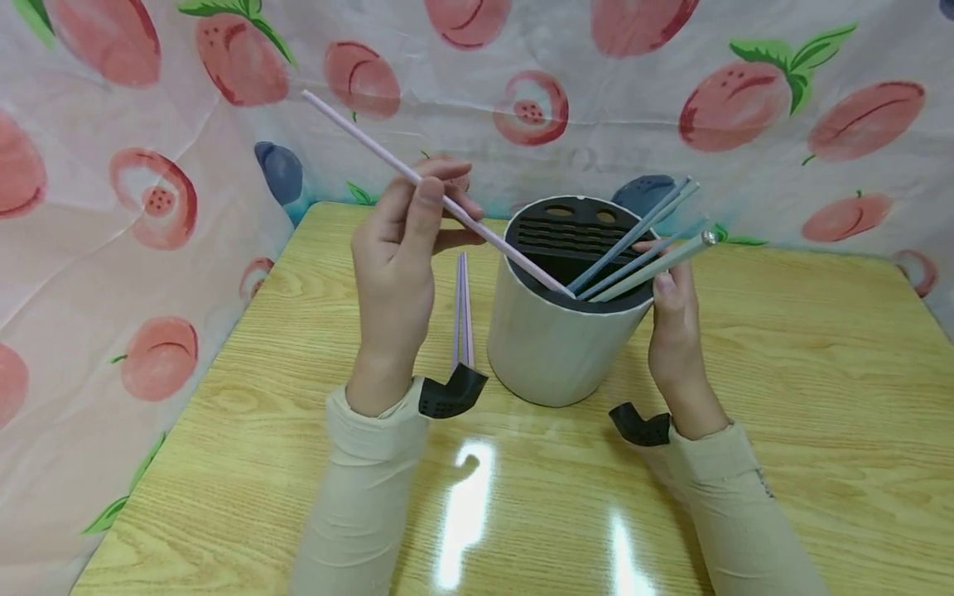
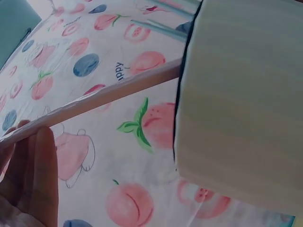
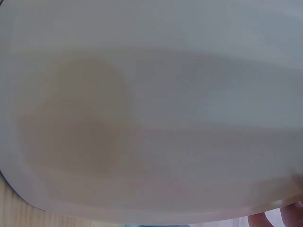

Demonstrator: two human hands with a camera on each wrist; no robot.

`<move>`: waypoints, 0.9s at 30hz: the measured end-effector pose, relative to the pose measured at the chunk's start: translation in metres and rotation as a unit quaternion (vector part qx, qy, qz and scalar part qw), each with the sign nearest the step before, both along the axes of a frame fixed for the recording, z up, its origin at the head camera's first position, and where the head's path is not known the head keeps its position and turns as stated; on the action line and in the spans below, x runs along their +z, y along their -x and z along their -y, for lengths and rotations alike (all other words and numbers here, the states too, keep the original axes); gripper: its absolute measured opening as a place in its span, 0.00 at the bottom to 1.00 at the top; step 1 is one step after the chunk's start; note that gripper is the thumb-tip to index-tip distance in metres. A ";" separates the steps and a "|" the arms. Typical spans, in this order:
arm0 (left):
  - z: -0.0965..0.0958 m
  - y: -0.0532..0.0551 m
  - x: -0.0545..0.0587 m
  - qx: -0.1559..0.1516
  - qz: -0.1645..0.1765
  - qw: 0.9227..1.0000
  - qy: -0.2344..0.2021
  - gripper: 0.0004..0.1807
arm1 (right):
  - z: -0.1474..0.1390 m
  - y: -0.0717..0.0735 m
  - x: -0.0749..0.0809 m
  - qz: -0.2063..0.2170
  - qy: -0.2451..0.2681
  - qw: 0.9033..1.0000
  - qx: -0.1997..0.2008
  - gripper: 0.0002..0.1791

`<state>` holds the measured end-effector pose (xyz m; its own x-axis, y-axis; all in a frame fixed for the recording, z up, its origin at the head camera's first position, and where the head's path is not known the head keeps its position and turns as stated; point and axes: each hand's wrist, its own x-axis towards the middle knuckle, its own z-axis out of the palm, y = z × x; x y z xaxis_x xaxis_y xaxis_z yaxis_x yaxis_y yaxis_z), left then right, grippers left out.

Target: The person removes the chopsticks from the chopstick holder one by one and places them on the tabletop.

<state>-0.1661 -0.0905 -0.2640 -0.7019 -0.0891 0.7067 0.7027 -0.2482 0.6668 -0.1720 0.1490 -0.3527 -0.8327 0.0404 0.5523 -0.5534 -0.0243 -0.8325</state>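
My left hand (image 1: pixel 398 252) pinches a long pale pink chopstick (image 1: pixel 356 132) between thumb and fingers. Its lower end leans into the front opening of a white round utensil holder (image 1: pixel 559 352) with a black slotted top (image 1: pixel 540 240). In the left wrist view the same pink chopstick (image 2: pixel 118 90) slants to the holder's rim. My right hand (image 1: pixel 676 348) grips the holder's right side by the rim, thumb in front; some fingers are hidden behind. Blue chopsticks (image 1: pixel 633 238) and a thicker pale green one (image 1: pixel 667 263) stand tilted right in that opening.
Several purple and pink chopsticks (image 1: pixel 464 306) lie on the wooden table (image 1: pixel 283 348), left of the holder. A fruit-print cloth (image 1: pixel 626 91) hangs behind and along the left. Black wrist mounts (image 1: pixel 453 391) stick out from both sleeves.
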 end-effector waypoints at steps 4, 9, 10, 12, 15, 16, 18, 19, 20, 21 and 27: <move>0.009 0.005 -0.001 0.020 0.010 0.998 -0.061 0.13 | 0.000 0.000 0.000 0.006 -0.004 1.000 -0.003 0.22; 0.017 0.008 0.002 0.045 0.017 0.990 -0.130 0.14 | -0.001 0.001 0.000 0.005 -0.001 1.000 -0.002 0.22; 0.019 0.008 0.002 0.051 0.019 0.989 -0.140 0.14 | -0.001 0.001 -0.001 0.005 0.000 1.000 -0.001 0.22; 0.021 0.009 0.002 0.061 0.020 0.986 -0.153 0.14 | -0.001 0.001 -0.001 0.005 0.000 1.000 -0.002 0.22; 0.024 0.011 0.000 0.070 0.021 0.986 -0.152 0.14 | -0.001 0.001 0.000 0.005 0.001 1.000 -0.002 0.23; 0.024 0.012 -0.001 0.073 0.020 0.986 -0.147 0.14 | -0.001 0.001 -0.001 0.005 0.001 1.000 -0.003 0.23; 0.025 0.014 -0.003 0.079 0.021 0.988 -0.134 0.13 | -0.001 0.001 -0.001 0.006 0.002 1.000 -0.002 0.23; 0.026 0.015 -0.004 0.082 0.022 0.988 -0.127 0.13 | -0.001 0.001 -0.001 0.006 0.003 1.000 -0.002 0.23; 0.026 0.016 -0.005 0.085 0.024 0.989 -0.119 0.13 | -0.001 0.001 -0.001 0.007 0.002 1.000 -0.001 0.23; 0.026 0.016 -0.006 0.089 0.027 0.990 -0.111 0.13 | -0.001 0.001 -0.001 0.007 0.002 1.000 -0.001 0.23; 0.027 0.016 -0.008 0.118 0.054 0.991 -0.033 0.13 | -0.001 0.001 0.000 0.008 -0.002 1.000 -0.002 0.23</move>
